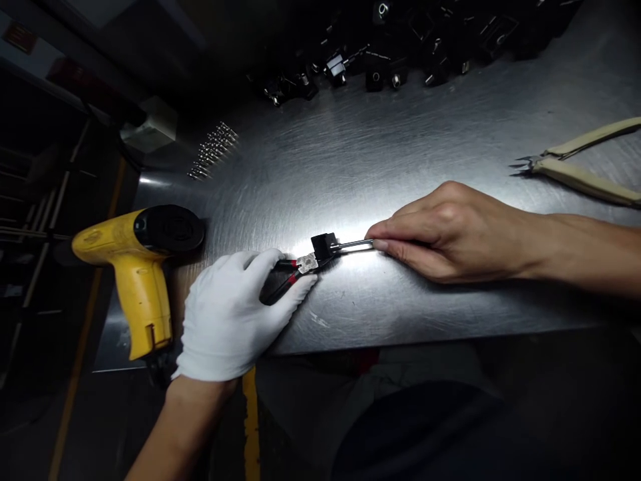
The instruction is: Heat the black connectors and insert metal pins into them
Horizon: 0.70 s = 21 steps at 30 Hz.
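My left hand [230, 314], in a white glove, is closed around a pair of pliers [306, 263] with black and red handles. The jaws of the pliers meet a small black block-shaped part [323, 247] lying at the middle of the metal table. From the right, my bare right hand [441, 234] pinches a thin metal rod [353, 244] between thumb and fingertips. The rod's far end reaches the black part's right side; whether it is inside the part or only against it, I cannot tell.
A yellow heat gun [140, 267] lies at the table's left end. Small metal pins [213, 152] sit in rows behind it. Many dark parts [390, 60] are heaped along the back. Cream-handled cutters [575, 164] rest at the right. The steel table's [425, 321] front edge runs close below my hands.
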Each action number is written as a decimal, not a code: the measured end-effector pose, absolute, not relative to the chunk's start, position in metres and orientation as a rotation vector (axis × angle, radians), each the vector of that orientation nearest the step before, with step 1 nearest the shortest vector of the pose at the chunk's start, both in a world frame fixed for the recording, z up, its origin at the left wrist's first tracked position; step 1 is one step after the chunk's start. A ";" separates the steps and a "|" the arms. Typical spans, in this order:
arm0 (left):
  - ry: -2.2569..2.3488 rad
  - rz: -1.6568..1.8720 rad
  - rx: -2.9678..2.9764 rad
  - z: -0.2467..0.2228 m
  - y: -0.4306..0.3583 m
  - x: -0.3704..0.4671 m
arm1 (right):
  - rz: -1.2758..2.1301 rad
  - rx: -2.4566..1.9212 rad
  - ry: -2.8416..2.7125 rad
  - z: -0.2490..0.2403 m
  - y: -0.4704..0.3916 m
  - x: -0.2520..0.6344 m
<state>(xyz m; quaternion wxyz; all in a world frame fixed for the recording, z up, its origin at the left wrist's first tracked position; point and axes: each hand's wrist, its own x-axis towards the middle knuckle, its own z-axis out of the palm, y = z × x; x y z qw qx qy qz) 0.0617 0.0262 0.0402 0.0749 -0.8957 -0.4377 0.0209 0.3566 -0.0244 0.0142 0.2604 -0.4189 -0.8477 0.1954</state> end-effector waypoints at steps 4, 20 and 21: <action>-1.323 0.068 -2.674 0.042 0.026 0.062 | 0.421 -1.172 -2.272 0.012 -0.026 0.353; -1.289 0.174 -2.741 0.058 0.025 0.068 | 0.336 -1.207 -2.352 0.008 -0.028 0.351; -1.305 0.166 -2.737 0.057 0.025 0.067 | 0.331 -1.218 -2.346 0.009 -0.029 0.351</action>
